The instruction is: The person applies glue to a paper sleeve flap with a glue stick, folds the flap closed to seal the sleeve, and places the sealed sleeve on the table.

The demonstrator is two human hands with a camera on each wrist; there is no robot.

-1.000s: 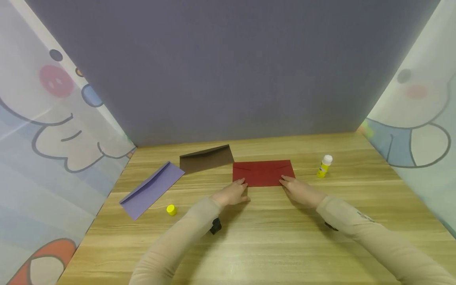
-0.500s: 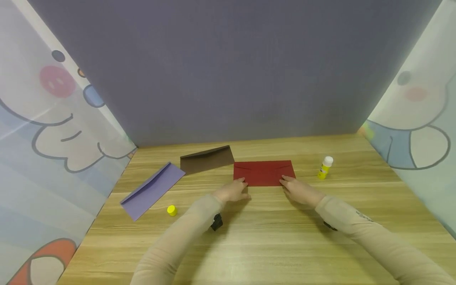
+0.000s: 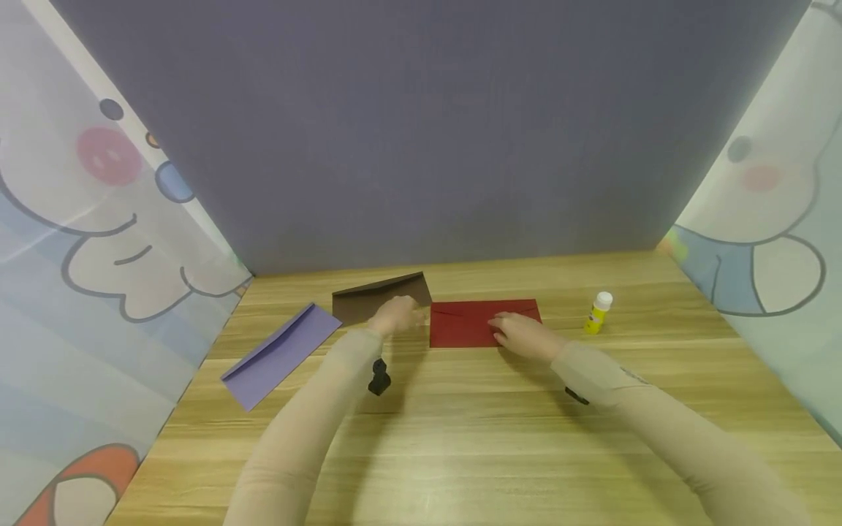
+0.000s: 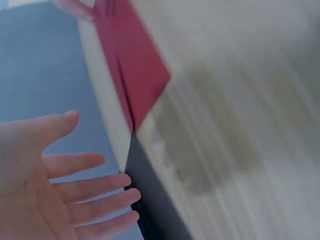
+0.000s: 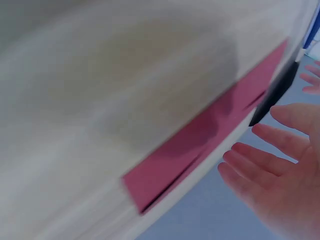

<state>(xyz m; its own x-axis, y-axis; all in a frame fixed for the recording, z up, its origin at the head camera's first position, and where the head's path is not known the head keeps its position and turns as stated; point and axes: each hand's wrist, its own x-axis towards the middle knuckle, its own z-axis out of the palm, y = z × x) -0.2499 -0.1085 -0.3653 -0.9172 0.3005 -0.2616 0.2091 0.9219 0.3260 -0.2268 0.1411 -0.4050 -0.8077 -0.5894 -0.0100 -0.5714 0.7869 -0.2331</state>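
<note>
A red envelope [image 3: 457, 330] lies flat in the middle of the wooden table, its flap fold along the far edge. My right hand [image 3: 526, 338] is over its right part, fingers relaxed and holding nothing; in the right wrist view the fingers [image 5: 255, 160] are spread, apart from the paper. A brown envelope [image 3: 351, 308] lies to the left, partly covered by my left hand [image 3: 396, 315]. That hand is blurred in the head view, while the left wrist view has its fingers [image 4: 100, 190] straight, with nothing in the palm.
A purple envelope [image 3: 281, 358] lies slanted at the left. To the right is a yellow glue stick [image 3: 597, 314] with a white end. A grey panel [image 3: 447, 131] rises behind the table, and printed cloth walls [image 3: 776, 190] flank both sides.
My left hand has left the red envelope's lower left corner and moved left and away from me to the brown envelope. My right hand has shifted slightly left. The left forearm now hides the yellow cap.
</note>
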